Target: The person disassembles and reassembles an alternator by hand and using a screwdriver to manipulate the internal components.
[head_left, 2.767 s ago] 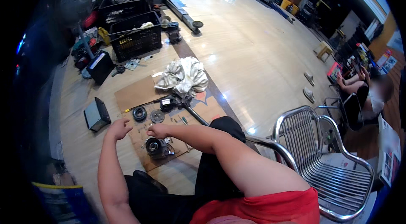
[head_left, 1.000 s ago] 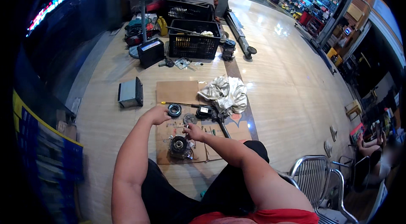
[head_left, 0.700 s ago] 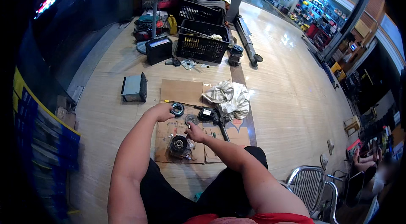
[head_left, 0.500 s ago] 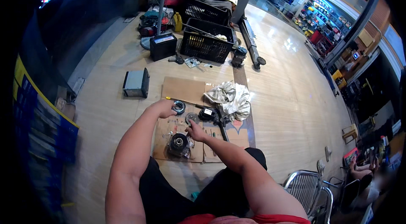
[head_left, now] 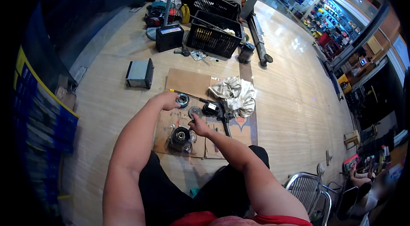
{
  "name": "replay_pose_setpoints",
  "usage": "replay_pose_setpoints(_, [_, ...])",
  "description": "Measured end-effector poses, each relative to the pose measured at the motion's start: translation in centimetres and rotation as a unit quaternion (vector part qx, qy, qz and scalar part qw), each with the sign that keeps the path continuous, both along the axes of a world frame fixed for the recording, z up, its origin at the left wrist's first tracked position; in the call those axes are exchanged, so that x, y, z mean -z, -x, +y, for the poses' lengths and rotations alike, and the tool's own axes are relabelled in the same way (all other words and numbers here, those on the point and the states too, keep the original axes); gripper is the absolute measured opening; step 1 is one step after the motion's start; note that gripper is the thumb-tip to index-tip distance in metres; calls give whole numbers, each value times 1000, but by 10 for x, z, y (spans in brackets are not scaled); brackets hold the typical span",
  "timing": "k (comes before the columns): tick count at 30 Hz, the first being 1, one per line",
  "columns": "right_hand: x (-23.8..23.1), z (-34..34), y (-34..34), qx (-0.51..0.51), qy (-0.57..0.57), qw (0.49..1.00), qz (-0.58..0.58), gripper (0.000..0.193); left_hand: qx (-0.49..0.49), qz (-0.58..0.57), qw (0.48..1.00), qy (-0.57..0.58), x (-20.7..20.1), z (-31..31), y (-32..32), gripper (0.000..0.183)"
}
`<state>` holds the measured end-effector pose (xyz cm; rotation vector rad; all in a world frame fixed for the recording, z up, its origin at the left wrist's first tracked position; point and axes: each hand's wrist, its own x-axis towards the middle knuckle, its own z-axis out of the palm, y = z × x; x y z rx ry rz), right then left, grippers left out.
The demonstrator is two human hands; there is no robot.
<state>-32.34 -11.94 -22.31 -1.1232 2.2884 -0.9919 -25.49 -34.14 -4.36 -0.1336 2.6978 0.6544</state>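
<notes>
My left hand (head_left: 168,100) is at the left edge of a ring-shaped metal pulley (head_left: 184,99), its fingers closed on the rim. The fingertips are partly hidden. My right hand (head_left: 200,126) reaches to the lower edge of a flat round metal disc (head_left: 195,110), with the index finger stretched out over it and the thumb apart. Just below and left of that hand, a dark cylindrical machine part (head_left: 180,136) with a round hub stands on the cardboard (head_left: 188,79). Right of the disc lies a black tool (head_left: 212,107) with a long bar.
A crumpled whitish cloth (head_left: 235,96) covers the cardboard's right side. Beyond are a grey box (head_left: 140,73), a black battery (head_left: 169,38), black crates (head_left: 213,36) and a floor-level metal arm (head_left: 258,38). A metal chair (head_left: 304,189) stands close on my right; another person sits further right.
The view has tilted, so the floor and parts sit slightly higher in the picture. Both hands keep nearly the same places beside the pulley and the disc.
</notes>
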Motion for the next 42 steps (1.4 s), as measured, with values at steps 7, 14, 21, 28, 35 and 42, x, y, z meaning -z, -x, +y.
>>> replay_pose_setpoints(7, [-24, -3, -10, -12, -29, 1000, 1, 58, -6, -16, 1000, -3, -7, 1, -6, 49])
replay_pose_setpoints(14, [-35, -4, -10, -29, -47, 998, 11, 57, 0, -24, 1000, 6, -16, 6, -5, 49])
replay_pose_setpoints(21, [-38, -3, -8, -70, -47, 996, -21, 50, 18, -13, 1000, 12, -12, 5, -5, 50])
replay_pose_setpoints(28, [-37, -1, -9, -67, -12, 998, 0, 38, 5, -8, 1000, 3, -15, 7, -7, 47])
replay_pose_setpoints(35, [-39, -1, -15, -21, 4, 1000, -7, 33, 1, 11, 1000, 14, -9, 7, -4, 41])
replay_pose_setpoints(42, [-46, -2, -12, -3, -25, 997, -78, 36, 2, 0, 1000, 21, -6, 7, 0, 52])
